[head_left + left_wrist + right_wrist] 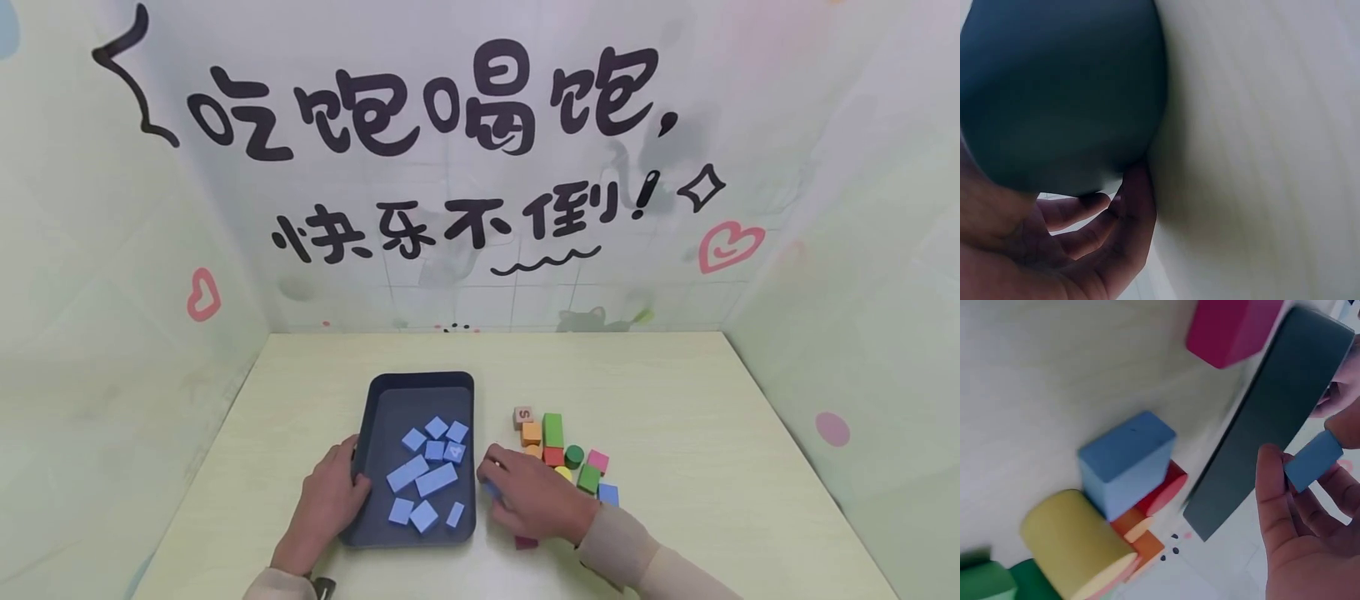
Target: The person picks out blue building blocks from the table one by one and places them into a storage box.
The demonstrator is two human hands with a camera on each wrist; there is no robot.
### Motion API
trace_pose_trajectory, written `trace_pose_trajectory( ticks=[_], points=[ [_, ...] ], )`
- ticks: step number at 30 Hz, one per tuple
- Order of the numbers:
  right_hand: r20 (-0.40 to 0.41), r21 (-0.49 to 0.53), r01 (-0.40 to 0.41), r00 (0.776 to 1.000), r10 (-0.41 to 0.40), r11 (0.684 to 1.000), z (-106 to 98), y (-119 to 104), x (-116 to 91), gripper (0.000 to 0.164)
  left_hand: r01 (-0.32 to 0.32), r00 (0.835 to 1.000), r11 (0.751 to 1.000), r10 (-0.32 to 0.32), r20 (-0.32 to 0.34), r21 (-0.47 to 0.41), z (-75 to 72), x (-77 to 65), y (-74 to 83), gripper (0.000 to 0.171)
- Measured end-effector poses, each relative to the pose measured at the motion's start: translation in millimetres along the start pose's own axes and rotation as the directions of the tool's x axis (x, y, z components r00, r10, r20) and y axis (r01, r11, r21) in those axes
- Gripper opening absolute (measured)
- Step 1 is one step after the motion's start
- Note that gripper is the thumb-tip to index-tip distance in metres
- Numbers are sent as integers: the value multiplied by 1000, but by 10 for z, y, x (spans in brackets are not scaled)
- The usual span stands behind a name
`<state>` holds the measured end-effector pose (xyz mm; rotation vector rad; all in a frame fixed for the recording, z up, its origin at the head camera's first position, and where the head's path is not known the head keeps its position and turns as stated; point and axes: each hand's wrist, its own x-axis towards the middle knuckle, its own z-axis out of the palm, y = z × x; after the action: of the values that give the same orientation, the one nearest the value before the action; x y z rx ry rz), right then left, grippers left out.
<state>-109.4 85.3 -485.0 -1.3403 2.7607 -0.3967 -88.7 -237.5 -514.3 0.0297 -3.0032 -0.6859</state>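
A dark rectangular tray (420,402) lies on the table, with several blue blocks (408,473) inside. My left hand (326,496) grips its left side, thumb at the rim; the left wrist view shows the fingers (1129,244) against the tray's outer wall (1066,100). Just beyond the tray's right edge, my right hand (540,493) pinches a small blue block (1313,461) between thumb and fingers, held above the table. In the right wrist view another blue block (1125,469) stands beside a yellow cylinder (1075,544).
Right of the tray sits a loose group of coloured blocks, including a green block (552,430), a dark green cylinder (573,456), a pink block (598,461) and a wooden cube (522,417). A magenta block (527,542) lies nearer, partly behind my right hand. Printed walls enclose the table.
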Motion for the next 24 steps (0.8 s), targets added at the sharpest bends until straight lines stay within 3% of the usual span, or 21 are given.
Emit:
trace_pose_trajectory(
  ticks=[3,8,17,24],
  points=[
    [-27,-18,45,999,-45,999,-39,-35,58,27,1,1000,1000,-1,-2,-4,7,3,-13,61],
    [3,-25,82,997,-82,996,-64,-105,188,21,7,1000,1000,-7,6,-6,4,8,-14,61],
    [2,-113,189,982,-190,975,34,-222,467,12,-2,1000,1000,2,-11,-4,11,11,-33,60],
    [130,-154,258,962,-240,954,100,-302,604,18,6,1000,1000,-6,3,-3,-3,6,-27,60]
  ],
)
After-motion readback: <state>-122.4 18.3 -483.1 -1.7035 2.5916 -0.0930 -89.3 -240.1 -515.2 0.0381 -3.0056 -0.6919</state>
